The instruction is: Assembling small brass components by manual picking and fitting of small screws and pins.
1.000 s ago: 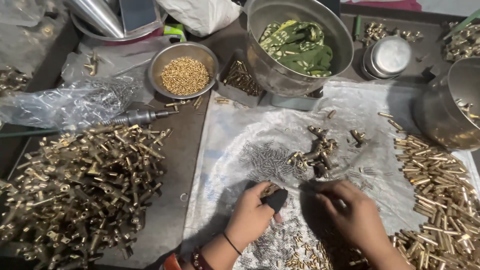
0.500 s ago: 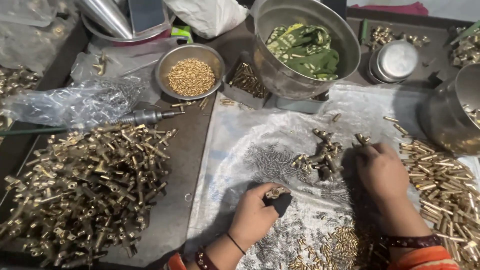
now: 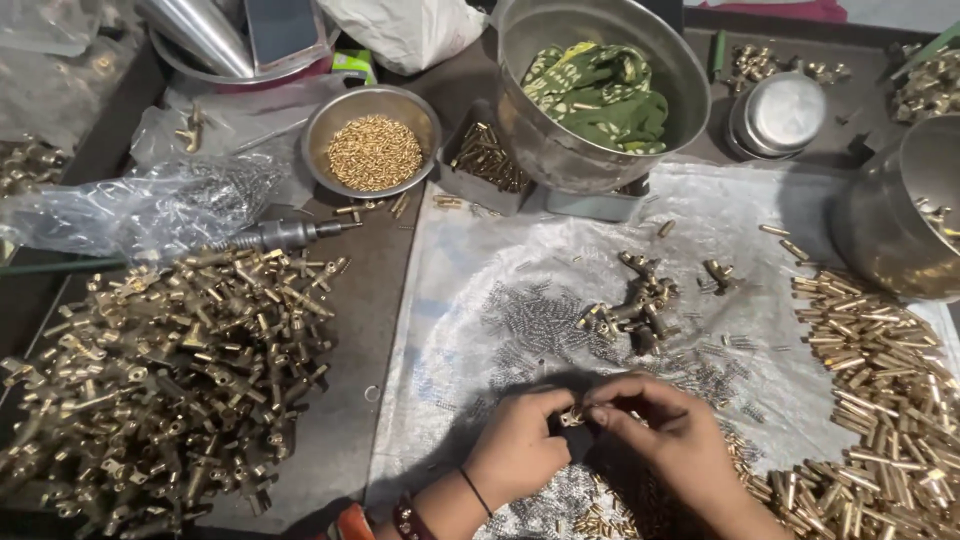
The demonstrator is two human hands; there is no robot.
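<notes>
My left hand (image 3: 520, 445) and my right hand (image 3: 668, 438) meet low in the middle of the view, over a clear plastic sheet (image 3: 560, 260). Their fingertips pinch one small brass fitting (image 3: 574, 416) between them. Small steel springs (image 3: 535, 322) lie scattered on the sheet just beyond my hands. A small cluster of brass fittings (image 3: 640, 300) sits further out on the sheet. Tiny brass pieces (image 3: 598, 520) lie under my wrists.
A big heap of brass fittings (image 3: 170, 370) fills the left. Brass rods (image 3: 880, 380) pile up at the right. Behind stand a steel bowl of small brass beads (image 3: 374, 152), a large steel pot with green cloth (image 3: 600, 90), another steel pot (image 3: 900, 215) and a screwdriver (image 3: 285, 234).
My right hand was out by the brass rods at the right and has come back to the left hand. Both hands now hold a small brass fitting together.
</notes>
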